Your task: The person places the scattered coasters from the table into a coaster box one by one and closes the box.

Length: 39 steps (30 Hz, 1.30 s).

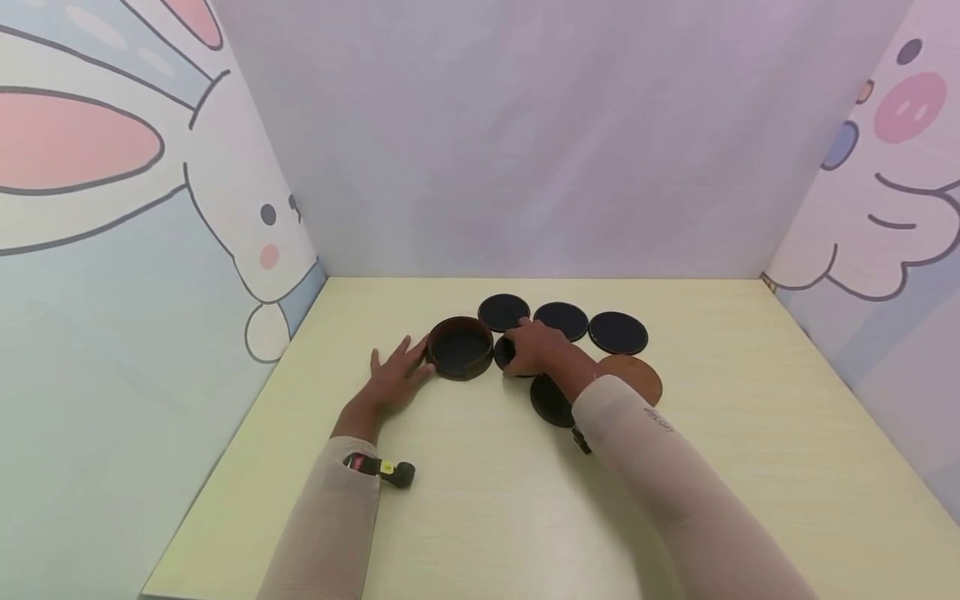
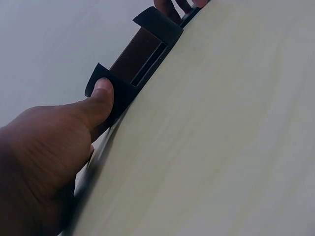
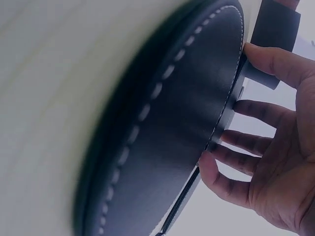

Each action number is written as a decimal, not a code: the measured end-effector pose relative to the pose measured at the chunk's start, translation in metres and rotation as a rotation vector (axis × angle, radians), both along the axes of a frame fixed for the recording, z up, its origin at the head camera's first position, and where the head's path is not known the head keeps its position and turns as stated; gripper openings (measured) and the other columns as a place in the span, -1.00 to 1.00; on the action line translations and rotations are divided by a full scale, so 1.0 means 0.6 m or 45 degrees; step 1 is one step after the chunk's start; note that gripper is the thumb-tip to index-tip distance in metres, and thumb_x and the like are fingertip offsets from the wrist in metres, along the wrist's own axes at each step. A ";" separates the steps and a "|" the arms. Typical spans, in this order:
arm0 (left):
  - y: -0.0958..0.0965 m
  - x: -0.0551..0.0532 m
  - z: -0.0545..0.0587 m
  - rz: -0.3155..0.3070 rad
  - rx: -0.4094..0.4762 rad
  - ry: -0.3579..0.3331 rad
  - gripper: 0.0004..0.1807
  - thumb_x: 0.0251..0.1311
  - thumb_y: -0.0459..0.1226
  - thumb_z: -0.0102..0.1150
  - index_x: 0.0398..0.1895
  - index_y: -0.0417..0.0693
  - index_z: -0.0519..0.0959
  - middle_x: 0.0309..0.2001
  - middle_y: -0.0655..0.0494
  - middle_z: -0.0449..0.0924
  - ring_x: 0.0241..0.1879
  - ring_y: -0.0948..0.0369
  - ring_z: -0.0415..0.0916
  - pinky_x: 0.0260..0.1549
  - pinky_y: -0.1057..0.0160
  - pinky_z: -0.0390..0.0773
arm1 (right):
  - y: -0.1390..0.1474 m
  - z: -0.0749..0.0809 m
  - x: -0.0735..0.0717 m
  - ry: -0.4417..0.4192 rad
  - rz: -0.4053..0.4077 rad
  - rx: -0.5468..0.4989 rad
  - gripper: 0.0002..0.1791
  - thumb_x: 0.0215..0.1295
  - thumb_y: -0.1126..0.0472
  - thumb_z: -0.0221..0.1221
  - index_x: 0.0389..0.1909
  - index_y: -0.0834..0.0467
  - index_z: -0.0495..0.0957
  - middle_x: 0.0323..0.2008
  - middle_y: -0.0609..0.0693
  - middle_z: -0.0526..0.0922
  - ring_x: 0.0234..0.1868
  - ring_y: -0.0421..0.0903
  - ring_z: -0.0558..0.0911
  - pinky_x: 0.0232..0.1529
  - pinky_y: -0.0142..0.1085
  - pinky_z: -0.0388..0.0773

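A round dark-brown coaster holder (image 1: 459,323) stands on the table with black lining its bottom. Against its left side rests my left hand (image 1: 393,379), fingers spread; in the left wrist view the thumb (image 2: 102,93) presses the holder's wall (image 2: 160,23) beside a notch. Just right of the holder, my right hand (image 1: 538,346) grips a round black coaster (image 1: 502,355) by its edge, partly covering it. Whether that coaster is off the table I cannot tell. Another black coaster (image 1: 547,402) with white stitching lies under the right forearm and fills much of the right wrist view.
Three black coasters (image 1: 561,320) lie in a row behind the right hand. A brown coaster (image 1: 637,379) sits to the right, partly covered by the right sleeve. Cartoon-printed walls (image 1: 225,333) flank the pale table (image 1: 750,433), with a plain wall behind.
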<state>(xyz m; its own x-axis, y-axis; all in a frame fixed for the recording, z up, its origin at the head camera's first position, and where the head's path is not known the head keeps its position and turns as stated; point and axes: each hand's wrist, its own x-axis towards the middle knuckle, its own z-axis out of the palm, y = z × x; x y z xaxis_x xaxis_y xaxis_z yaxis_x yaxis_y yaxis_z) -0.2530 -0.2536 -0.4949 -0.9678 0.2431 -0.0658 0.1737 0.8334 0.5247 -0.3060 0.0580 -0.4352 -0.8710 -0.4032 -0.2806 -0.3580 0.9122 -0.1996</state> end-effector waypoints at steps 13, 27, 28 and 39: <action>-0.001 0.000 -0.002 -0.006 -0.001 0.014 -0.21 0.68 0.26 -0.17 0.83 0.41 -0.07 0.76 0.08 0.14 0.83 -0.06 -0.23 0.61 -0.49 -0.66 | 0.000 0.004 -0.003 -0.035 0.016 -0.041 -0.14 0.36 -0.16 0.38 0.65 -0.07 0.40 0.66 0.23 0.23 0.59 0.34 0.34 0.41 0.33 0.52; -0.001 -0.001 0.000 -0.016 -0.014 0.016 -0.21 0.68 0.27 -0.19 0.83 0.41 -0.09 0.76 0.10 0.14 0.83 -0.07 -0.23 0.60 -0.52 -0.63 | -0.001 0.000 -0.008 -0.023 -0.011 -0.076 -0.10 0.29 -0.17 0.45 0.64 -0.11 0.41 0.62 0.26 0.21 0.48 0.29 0.35 0.34 0.30 0.57; -0.002 -0.001 0.001 -0.016 -0.012 0.015 -0.22 0.68 0.27 -0.19 0.83 0.42 -0.09 0.76 0.11 0.15 0.83 -0.07 -0.23 0.60 -0.52 -0.63 | -0.001 -0.001 -0.009 -0.018 -0.011 -0.078 -0.09 0.28 -0.18 0.45 0.64 -0.10 0.41 0.62 0.26 0.21 0.48 0.29 0.35 0.34 0.30 0.58; -0.002 0.001 0.003 -0.024 -0.016 0.017 -0.22 0.69 0.24 -0.19 0.83 0.39 -0.08 0.76 0.09 0.16 0.83 -0.08 -0.21 0.60 -0.53 -0.62 | -0.002 0.004 -0.007 -0.054 -0.050 -0.080 0.01 0.27 -0.21 0.47 0.68 -0.02 0.32 0.71 0.35 0.13 0.71 0.41 0.13 0.51 0.38 0.42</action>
